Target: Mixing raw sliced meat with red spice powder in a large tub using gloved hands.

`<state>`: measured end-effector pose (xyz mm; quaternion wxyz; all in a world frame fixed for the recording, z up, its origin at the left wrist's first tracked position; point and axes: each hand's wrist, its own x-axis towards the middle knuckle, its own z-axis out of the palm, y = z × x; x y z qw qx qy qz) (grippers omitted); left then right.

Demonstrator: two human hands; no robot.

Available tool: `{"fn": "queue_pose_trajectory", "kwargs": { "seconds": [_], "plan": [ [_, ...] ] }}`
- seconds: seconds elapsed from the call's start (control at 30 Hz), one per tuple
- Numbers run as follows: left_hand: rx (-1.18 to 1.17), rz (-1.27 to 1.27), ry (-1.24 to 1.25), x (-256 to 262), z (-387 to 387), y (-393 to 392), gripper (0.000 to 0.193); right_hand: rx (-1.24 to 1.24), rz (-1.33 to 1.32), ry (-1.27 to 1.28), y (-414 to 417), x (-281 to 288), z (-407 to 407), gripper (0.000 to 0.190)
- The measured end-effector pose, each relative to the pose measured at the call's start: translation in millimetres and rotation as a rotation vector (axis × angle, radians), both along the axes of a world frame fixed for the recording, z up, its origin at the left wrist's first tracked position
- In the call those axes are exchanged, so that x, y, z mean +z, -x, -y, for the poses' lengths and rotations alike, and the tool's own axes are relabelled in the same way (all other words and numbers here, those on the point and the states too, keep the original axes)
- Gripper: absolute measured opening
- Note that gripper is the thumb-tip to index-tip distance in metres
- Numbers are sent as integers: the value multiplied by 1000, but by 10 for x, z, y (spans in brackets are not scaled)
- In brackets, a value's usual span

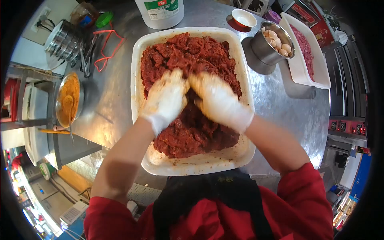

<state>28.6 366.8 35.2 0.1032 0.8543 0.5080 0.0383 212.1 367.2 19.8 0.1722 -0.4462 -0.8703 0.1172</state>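
Note:
A large white plastic tub [195, 168] stands before me on a metal table, heaped with dark red, seasoned raw meat [198, 138] in pieces. Both hands wear white gloves stained orange-brown at the fingers. My left hand [168, 97] presses against the meat left of centre. Close beside it, my right hand [220, 97] also touches the heap, and the fingers of both hands nearly meet. Motion blurs the gloves, so whether the fingers grip any meat is unclear. Between the wrists the meat lies in shadow. Reddish smears mark the tub's inner walls.
On the metal table [288, 120] are a steel pot [262, 51] of eggshells or eggs, a white tray [303, 72] of pinkish meat, a small bowl [244, 18], and a labelled white jug [160, 18]. A steel bowl [78, 105] of orange seasoning with a ladle sits left; tongs [84, 64] lie beyond.

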Motion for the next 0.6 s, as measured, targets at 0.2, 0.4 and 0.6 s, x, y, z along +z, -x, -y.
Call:
{"fn": "queue_pose_trajectory", "kwargs": {
  "seconds": [0.2,0.4,0.6],
  "plan": [
    [0,227,233,-62,1041,403,26,330,181,517,-297,281,907,25],
    [-12,356,94,180,833,399,57,348,-73,302,-424,278,671,47],
    [163,1,5,-8,118,244,92,244,307,-4,123,285,-67,64]
  ]
}}
